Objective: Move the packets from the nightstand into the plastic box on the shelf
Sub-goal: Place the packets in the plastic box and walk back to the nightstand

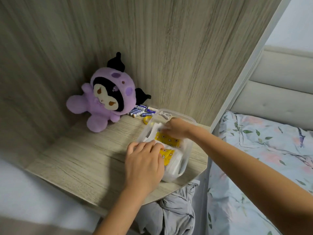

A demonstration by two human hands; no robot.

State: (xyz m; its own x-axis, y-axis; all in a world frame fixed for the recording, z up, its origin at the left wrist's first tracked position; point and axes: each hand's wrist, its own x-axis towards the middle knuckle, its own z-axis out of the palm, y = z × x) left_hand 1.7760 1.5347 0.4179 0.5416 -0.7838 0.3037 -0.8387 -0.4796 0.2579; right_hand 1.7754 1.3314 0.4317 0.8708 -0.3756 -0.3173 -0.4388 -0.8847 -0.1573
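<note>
A clear plastic box (187,150) stands on the wooden shelf (81,160), near its right front edge. Inside lie white packets with yellow star-patterned labels; one packet (169,139) sits further back and another (167,156) lies nearer me. My left hand (144,164) rests over the box's near left rim, its curled fingers pressing on the nearer packet. Reaching into the far end of the box, my right hand (177,127) has its fingers on the white packets there. Whether either hand actually grips a packet is hidden by the fingers.
A purple plush toy (105,97) sits in the shelf's back corner. Several blue batteries (144,110) and a yellow ring (147,119) lie behind the box. Grey cloth (174,211) hangs below the shelf. A bed with floral bedding (264,150) is to the right.
</note>
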